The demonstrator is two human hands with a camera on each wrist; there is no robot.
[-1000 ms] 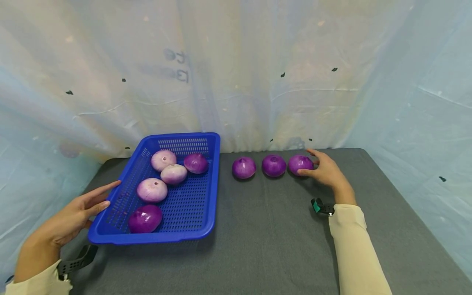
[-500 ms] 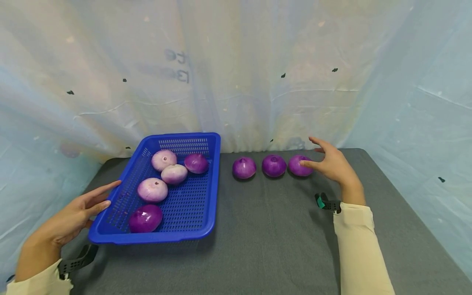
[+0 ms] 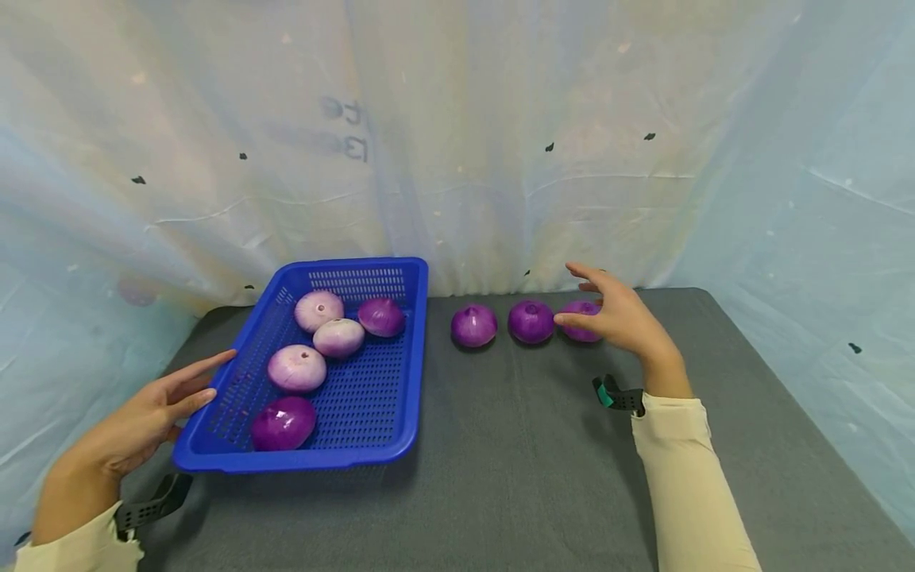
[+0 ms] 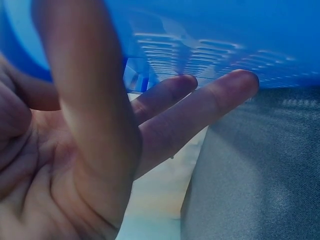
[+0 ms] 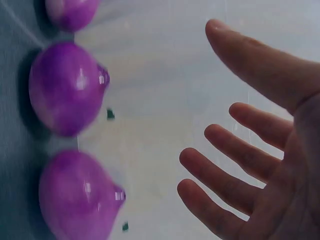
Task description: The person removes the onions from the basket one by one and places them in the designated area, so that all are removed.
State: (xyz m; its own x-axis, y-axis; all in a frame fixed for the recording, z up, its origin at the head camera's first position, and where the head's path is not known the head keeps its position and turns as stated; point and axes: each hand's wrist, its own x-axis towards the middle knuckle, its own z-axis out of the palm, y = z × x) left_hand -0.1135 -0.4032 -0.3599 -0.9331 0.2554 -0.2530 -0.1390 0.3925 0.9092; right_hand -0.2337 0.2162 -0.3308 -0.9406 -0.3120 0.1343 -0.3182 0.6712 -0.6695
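My left hand [image 3: 146,417] touches the left rim of a blue perforated basket [image 3: 411,381]. In the left wrist view two of its fingers [image 4: 205,102] stretch out straight beside the basket's wall [image 4: 240,30]. Several red onions lie inside, some pale like this onion [image 3: 296,369], others deep purple like this onion [image 3: 283,423]. Right of the basket, a row holds a left onion [image 3: 474,326], a middle onion [image 3: 531,322] and a right onion [image 3: 582,322]. My right hand [image 3: 622,316] hovers above the right onion and partly hides it. Its fingers are spread, holding nothing.
The onions and basket rest on a dark grey table [image 3: 515,469]. A pale plastic curtain [image 3: 465,159] hangs right behind its back edge and also encloses both sides. Dark bands [image 3: 618,396] circle both wrists.
My right hand first drew back to the right from the right onion, then moved left and slightly up over it. The onions, basket and left hand have stayed in place.
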